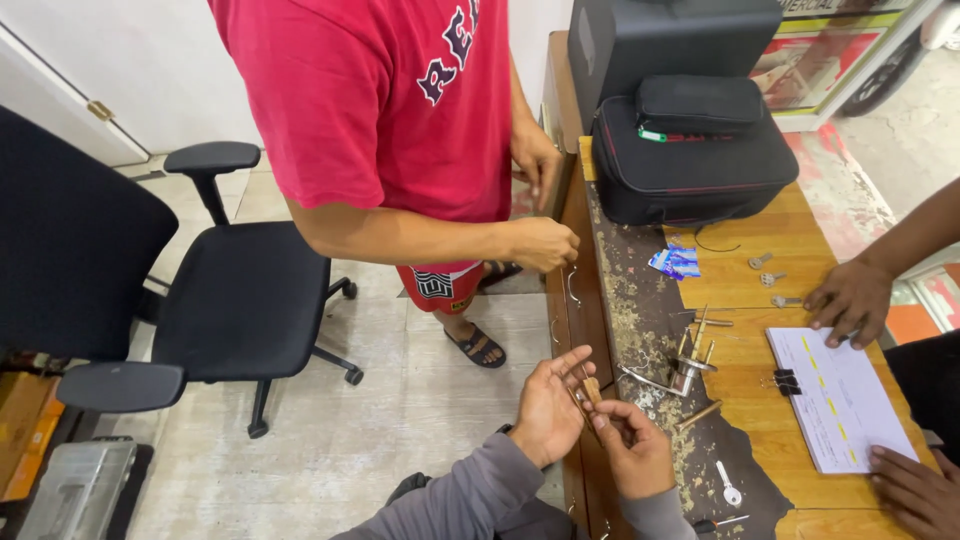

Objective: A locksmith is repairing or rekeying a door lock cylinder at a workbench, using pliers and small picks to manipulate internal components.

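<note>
My left hand (548, 405) is held palm up with its fingers spread at the worn front edge of a wooden workbench (745, 300). Beside it, my right hand (632, 452) pinches a small brass-coloured key piece (592, 388) between thumb and fingers, its tip against my left fingers. Both arms wear grey sleeves. Just right of my hands, a small metal clamp with thin rods (690, 362) sits on the bench.
A person in a red shirt (400, 100) stands at the bench's left end. Another person's hands (850, 300) rest on a clipped notepad (840, 400). Loose keys (772, 279), a silver key (728, 485), a blue packet (678, 262), a black case (690, 150), an office chair (240, 290).
</note>
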